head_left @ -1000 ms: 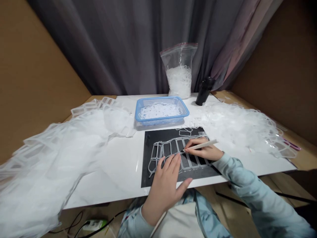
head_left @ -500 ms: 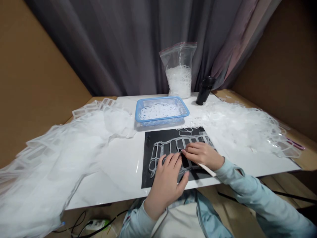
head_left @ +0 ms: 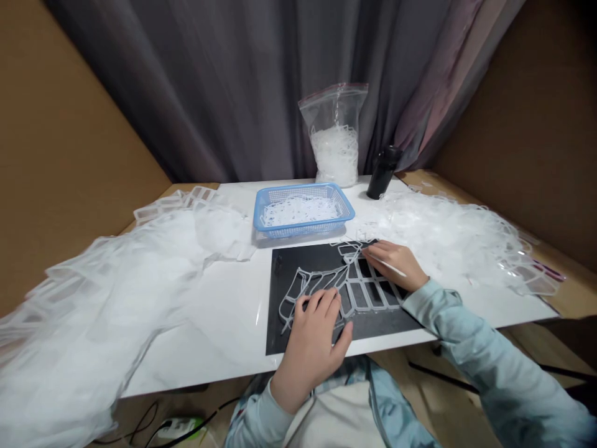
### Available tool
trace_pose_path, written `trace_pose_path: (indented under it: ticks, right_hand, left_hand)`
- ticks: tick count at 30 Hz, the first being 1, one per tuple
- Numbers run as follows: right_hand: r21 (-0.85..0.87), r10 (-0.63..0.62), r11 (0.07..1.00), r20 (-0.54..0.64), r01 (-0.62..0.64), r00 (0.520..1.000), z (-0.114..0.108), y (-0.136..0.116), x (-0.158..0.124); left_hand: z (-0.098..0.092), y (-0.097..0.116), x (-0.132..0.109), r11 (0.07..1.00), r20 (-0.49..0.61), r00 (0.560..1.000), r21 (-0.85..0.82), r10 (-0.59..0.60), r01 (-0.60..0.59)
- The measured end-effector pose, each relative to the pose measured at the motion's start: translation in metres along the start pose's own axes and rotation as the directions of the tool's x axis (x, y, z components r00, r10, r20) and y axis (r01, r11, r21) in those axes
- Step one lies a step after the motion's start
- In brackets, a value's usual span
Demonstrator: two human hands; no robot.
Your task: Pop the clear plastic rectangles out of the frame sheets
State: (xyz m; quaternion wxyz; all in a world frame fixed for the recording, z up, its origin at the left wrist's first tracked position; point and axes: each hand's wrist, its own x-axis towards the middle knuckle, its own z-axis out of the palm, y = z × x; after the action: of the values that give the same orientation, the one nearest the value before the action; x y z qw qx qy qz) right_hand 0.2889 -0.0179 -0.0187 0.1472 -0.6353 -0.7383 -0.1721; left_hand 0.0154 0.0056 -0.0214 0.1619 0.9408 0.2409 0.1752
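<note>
1. Left hand [head_left: 308,339] palm down, fingers spread, grip wide open, pressing on a clear plastic frame sheet [head_left: 361,295] on a black mat [head_left: 286,280].
2. Right hand [head_left: 392,261] bent inward beside the sheet's far edge, grip narrow, holding a slender white stylus [head_left: 400,272].
3. Blue mesh basket [head_left: 303,231] of white plastic strips beyond the mat, on the worktop [head_left: 219,342].

Soft even light, faint shadows; left-edge plastic webbing [head_left: 69,311] blurred, stretched.
</note>
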Motion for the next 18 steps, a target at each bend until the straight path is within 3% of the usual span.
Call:
trace_pose_path:
  ticks: [8,18]
  right_hand:
    - [-0.002,0.247,0.969,0.002,-0.247,0.969,0.0052,0.0063,-0.0014]
    - [0.036,0.459,0.888,-0.006,-0.459,0.888,0.0043,0.0073,-0.0021]
  left_hand:
    - [-0.0006,-0.0004,0.0004,1.000,-0.010,1.000,0.006,0.005,-0.005]
    - [0.0004,0.0001,-0.0013,1.000,-0.022,1.000,0.027,0.001,0.000]
